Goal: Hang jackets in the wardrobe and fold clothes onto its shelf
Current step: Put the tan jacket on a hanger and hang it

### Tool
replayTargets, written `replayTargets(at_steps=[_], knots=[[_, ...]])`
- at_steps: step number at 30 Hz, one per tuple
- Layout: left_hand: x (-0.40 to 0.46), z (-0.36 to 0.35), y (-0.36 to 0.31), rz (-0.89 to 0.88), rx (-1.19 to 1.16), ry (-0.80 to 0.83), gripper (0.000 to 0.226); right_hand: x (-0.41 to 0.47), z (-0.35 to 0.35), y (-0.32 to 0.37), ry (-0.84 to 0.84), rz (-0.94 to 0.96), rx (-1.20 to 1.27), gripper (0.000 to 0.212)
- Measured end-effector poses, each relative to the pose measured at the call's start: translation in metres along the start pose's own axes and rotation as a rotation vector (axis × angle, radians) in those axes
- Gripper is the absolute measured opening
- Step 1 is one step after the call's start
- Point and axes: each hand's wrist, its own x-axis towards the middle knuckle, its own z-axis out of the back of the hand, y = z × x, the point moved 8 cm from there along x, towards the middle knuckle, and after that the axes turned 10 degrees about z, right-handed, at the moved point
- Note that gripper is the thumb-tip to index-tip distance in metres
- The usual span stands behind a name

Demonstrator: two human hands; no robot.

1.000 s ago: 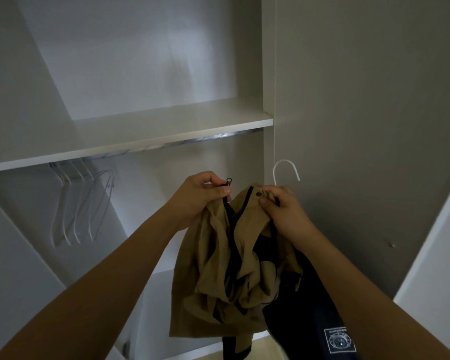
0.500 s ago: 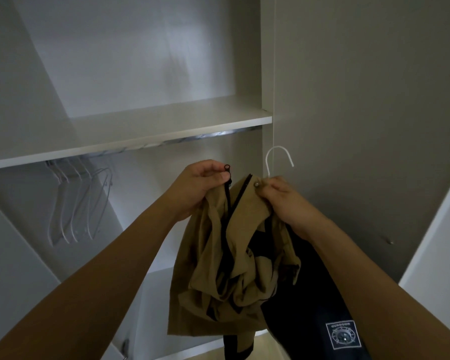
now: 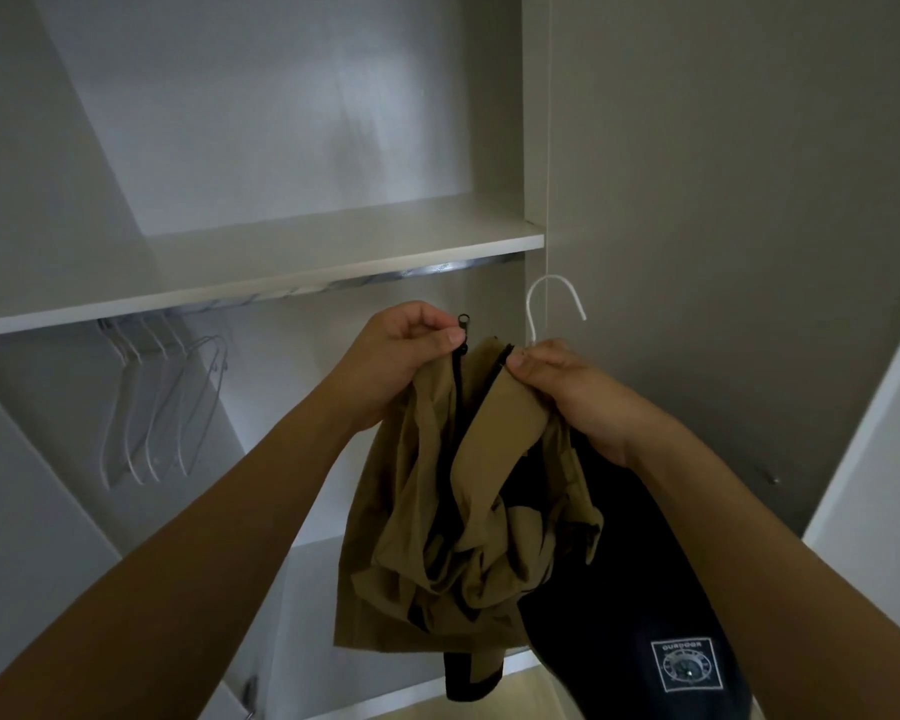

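A tan jacket (image 3: 453,511) with a black zipper (image 3: 458,407) is held up in front of an open wardrobe (image 3: 281,122), just below the level of its shelf (image 3: 292,262). The collar's left edge is pinched by the left hand (image 3: 396,356), whose fingers (image 3: 427,324) are curled with the thumb pressed against the fabric beside the black zipper pull (image 3: 462,321). The opposite collar edge is gripped by the right hand (image 3: 567,387), its fingers clenched round the fabric and, it seems, the neck of a white hanger (image 3: 552,304); only the hanger's hook is seen, rising above the knuckles in front of the grey wardrobe side panel (image 3: 723,200). The body of the jacket is bunched and hangs crumpled between the two forearms. A dark navy part (image 3: 619,615) bearing a square printed patch (image 3: 687,665) is seen below the right forearm, touching the tan cloth; whether it belongs to the same jacket cannot be told. Under the shelf a metal rail (image 3: 385,278) is fixed, and several white empty hangers (image 3: 162,407) are hung on it at the left, well apart from the jacket. A lower shelf edge (image 3: 489,672) is visible behind the hanging cloth.
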Motion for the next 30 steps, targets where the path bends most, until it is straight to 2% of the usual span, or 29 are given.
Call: replayTargets(at_steps=[4, 9, 19, 25, 30], knots=[[-0.006, -0.014, -0.007, -0.042, 0.054, 0.065, 0.009, -0.007, -0.011, 0.008, 0.126, -0.028, 0.059, 0.022], [-0.013, -0.024, -0.01, -0.097, 0.192, 0.082, 0.01, -0.015, -0.015, 0.012, 0.214, -0.035, 0.096, 0.015], [-0.022, -0.034, -0.012, -0.126, 0.235, 0.127, 0.009, -0.02, -0.012, 0.009, 0.258, -0.051, 0.064, 0.024], [-0.026, -0.037, -0.011, -0.121, 0.22, 0.149, 0.009, -0.022, -0.012, 0.008, 0.289, -0.055, 0.033, 0.017], [-0.028, -0.037, -0.013, -0.134, 0.26, 0.167, 0.008, -0.021, -0.012, 0.004, 0.245, -0.075, 0.088, 0.023]])
